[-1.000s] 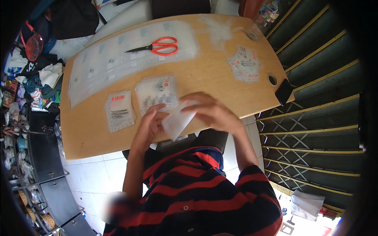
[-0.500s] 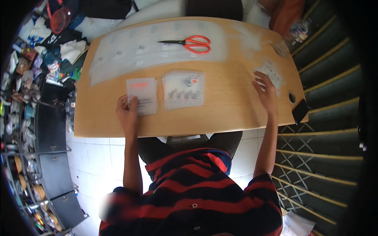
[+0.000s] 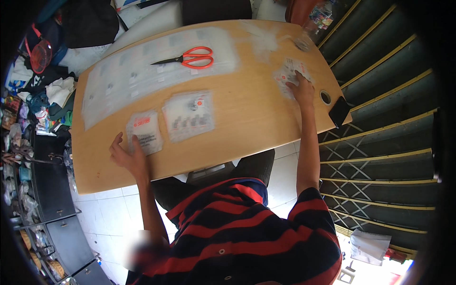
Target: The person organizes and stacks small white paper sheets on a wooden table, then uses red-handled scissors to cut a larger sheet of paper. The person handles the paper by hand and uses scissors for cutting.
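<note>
My left hand [image 3: 129, 159] lies at the lower left of a small stack of printed plastic pouches [image 3: 151, 127], its thumb on the edge and its fingers spread. To the right of that stack sits a wider pile of clear printed pouches [image 3: 190, 110]. Across the table, my right hand [image 3: 302, 90] reaches onto loose, overlapping printed pouches [image 3: 289, 70], thumb and fingers apart; its fingertips touch them or hover just above. Whether it pinches one is not visible. Scissors with red handles [image 3: 197, 58] rest on large translucent plastic sheets [image 3: 121, 78] at the back.
A wooden table [image 3: 247, 109] carries everything. Near its right edge are a black phone [image 3: 339, 113] and a round dark-centred ring or hole [image 3: 325, 97]. Clear plastic scraps [image 3: 261, 40] lie at the back right. Cluttered shelves stand left; a folding metal gate [image 3: 380, 142] stands right.
My view has turned right, shifting the table leftward and tilting it. My right hand has moved onto the loose pouches. My left hand has loosened from the left stack, its fingers now spread.
</note>
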Demonstrator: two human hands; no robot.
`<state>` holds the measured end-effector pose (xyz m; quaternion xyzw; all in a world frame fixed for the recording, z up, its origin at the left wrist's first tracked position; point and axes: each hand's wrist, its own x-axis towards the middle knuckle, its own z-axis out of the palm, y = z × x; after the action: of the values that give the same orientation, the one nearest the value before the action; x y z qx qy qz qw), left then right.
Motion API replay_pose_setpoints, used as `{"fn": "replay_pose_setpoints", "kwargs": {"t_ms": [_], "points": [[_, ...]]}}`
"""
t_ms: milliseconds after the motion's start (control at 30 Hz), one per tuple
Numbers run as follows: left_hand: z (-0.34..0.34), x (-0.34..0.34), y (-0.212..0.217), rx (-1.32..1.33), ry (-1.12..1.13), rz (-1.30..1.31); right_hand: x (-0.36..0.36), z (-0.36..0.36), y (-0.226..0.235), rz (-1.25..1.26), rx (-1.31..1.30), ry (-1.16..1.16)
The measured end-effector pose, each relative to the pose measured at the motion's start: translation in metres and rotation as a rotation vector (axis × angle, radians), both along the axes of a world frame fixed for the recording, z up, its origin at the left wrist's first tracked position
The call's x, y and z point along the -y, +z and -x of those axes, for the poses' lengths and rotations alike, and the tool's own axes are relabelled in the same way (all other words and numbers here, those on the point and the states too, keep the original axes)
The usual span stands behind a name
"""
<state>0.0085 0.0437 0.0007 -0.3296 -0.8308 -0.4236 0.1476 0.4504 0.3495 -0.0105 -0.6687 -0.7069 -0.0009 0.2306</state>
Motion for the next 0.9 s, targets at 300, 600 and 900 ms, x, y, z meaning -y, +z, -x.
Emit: {"fn": "replay_pose_setpoints", "kwargs": {"t_ms": [300, 600, 900], "points": [[-0.005, 0.011, 0.004, 0.129, -0.245, -0.083, 0.019, 0.018, 0.021, -0.153, -0.242, 0.392], [-0.066, -0.02, 0.029, 1.845, -1.164, 0.116, 0.182, 0.144, 0.112, 0.176, -0.241, 1.358], [-0.081, -0.013, 0.02, 1.535, -0.556, -0.594, 0.201, 0.174, 0.06, 0.674, -1.053, 0.786]]}}
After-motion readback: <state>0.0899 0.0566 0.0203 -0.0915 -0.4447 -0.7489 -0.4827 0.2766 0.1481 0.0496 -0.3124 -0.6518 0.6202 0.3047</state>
